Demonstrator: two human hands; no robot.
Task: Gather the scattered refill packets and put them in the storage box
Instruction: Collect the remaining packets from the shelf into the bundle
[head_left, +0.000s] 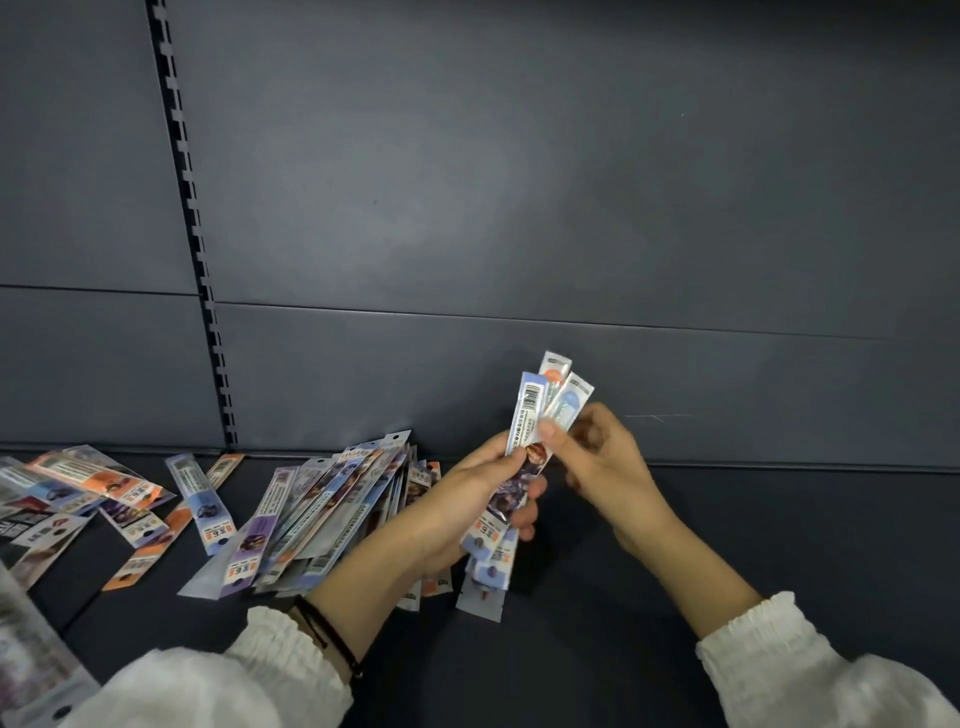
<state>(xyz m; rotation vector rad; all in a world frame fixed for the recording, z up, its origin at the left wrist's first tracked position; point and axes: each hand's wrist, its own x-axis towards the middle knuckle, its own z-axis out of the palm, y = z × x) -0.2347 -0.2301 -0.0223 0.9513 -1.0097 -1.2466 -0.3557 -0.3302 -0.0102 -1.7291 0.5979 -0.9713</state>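
Two hands hold a bundle of refill packets (531, 402) upright above a dark shelf (727, 545), a little right of centre. The left hand (467, 499) has its fingers curled round the middle of the bundle. The right hand (597, 457) pinches the upper part between thumb and forefinger. The packets are long, narrow and fanned slightly at the top. The front one shows a black barcode on a white panel with fine print below it, too small to read. Near its lower end is a small label with the figure "6". Two packets behind it carry orange and pale blue patches.

To the left, a pile of packets (322, 514) lies on the shelf, overlapping and angled toward the back wall, partly under the left forearm. One purple packet there also shows a "6" label near its end. Further left, loose packets (93, 488) lie spread about in orange, blue and purple, with character artwork; their writing is blurred.

Both wrists wear white gathered sleeves, and a black cord bracelet (327, 639) circles the left wrist. Behind the shelf stands a plain dark back panel (519, 208) with a slotted upright (192, 208) at the left.
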